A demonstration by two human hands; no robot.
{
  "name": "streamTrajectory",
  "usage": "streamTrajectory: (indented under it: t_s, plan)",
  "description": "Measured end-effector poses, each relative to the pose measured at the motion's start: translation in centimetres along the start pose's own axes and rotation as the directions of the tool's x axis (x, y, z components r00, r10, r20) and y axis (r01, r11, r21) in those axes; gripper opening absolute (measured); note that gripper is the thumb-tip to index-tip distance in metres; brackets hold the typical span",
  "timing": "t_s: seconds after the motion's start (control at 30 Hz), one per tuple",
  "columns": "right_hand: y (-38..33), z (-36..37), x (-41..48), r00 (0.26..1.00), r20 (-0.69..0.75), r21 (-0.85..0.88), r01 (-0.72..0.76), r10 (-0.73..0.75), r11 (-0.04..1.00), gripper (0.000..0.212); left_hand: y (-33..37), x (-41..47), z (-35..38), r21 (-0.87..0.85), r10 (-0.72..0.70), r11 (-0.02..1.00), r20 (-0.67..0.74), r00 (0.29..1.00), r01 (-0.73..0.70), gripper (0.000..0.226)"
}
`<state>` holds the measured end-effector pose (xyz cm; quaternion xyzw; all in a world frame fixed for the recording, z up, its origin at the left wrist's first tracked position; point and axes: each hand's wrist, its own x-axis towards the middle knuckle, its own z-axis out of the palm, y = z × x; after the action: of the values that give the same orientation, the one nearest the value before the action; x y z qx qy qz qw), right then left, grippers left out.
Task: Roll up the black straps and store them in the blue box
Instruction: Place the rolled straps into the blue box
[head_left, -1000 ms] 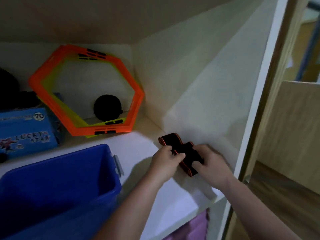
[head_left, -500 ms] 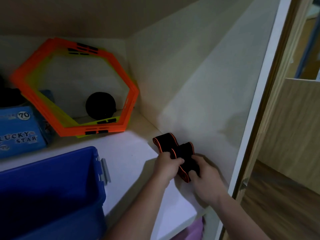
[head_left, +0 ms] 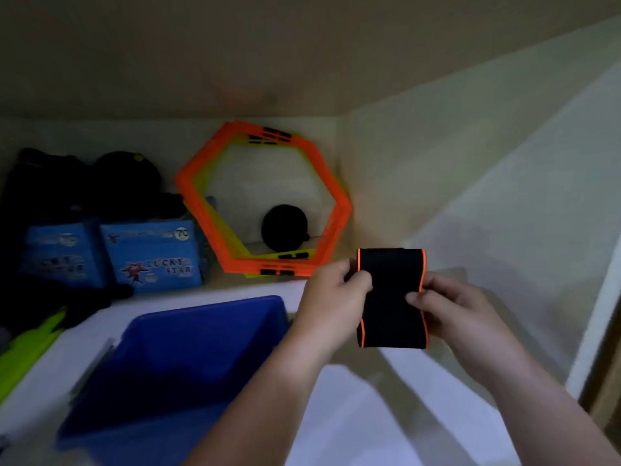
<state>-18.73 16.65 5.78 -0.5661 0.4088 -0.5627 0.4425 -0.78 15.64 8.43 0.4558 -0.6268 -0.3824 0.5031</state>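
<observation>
My left hand (head_left: 331, 299) and right hand (head_left: 450, 306) pinch the black strap (head_left: 391, 297) between them, right of blue box (head_left: 188, 361). Carton (head_left: 153, 255) reads "LUCKY STAR".

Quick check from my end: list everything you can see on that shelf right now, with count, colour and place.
black strap: 1, black with orange edging, held flat above the shelf's right side, not yet rolled
blue box: 1, blue, open, front of shelf left of the hands
hexagon rings: a stack, orange with yellow-green behind, leaning on the back wall
black round item: 1, black, seen through the rings at the back
Lucky Star cartons: 2, light blue, back left
dark gear: black, count unclear, behind and beside the cartons
green item: 1, bright green, far left edge
shelf: 1, white
left hand: pinching the strap's left edge
right hand: pinching the strap's right edge
</observation>
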Motion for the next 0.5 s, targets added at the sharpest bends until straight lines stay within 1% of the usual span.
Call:
streamTrajectory:
  t_s: [0.07,0.13,0.23,0.37,0.4,0.47,0.5]
  plan:
    - [-0.7,2.4,1.0,0.997,0.072,-0.039,0.006,-0.003,0.999,0.014,0.8,-0.9,-3.3,0.040,0.012,0.999,-0.020,1.000,-0.012,0.025]
    - [-1.2,5.2,2.0,0.989,0.146,-0.078,0.016,-0.004,0.997,0.012,1.1,-1.8,-6.7,0.085,0.011,0.996,-0.044,0.999,-0.007,0.020]
    - [-1.5,9.5,3.0,0.968,0.250,-0.176,0.037,0.009,0.984,0.014,0.8,-3.1,-11.5,0.147,0.004,0.989,-0.105,0.995,0.011,0.017]
    - [-1.1,15.1,3.7,0.933,0.357,-0.114,-0.014,0.054,0.993,0.014,-0.8,-4.7,-17.1,0.252,-0.010,0.966,-0.176,0.984,0.055,0.019]
    - [-0.9,16.5,3.7,0.924,0.376,-0.102,-0.035,0.071,0.994,0.014,-1.3,-5.2,-18.4,0.282,-0.011,0.957,-0.193,0.981,0.066,0.023]
    - [-0.5,18.5,3.7,0.906,0.411,-0.105,-0.061,0.099,0.993,0.015,-2.0,-6.1,-20.4,0.421,0.015,0.903,-0.227,0.974,0.084,0.033]
    - [-0.3,19.6,3.8,0.897,0.429,-0.124,-0.062,0.110,0.990,0.016,-2.4,-6.6,-21.4,0.528,0.038,0.843,-0.250,0.967,0.104,0.035]
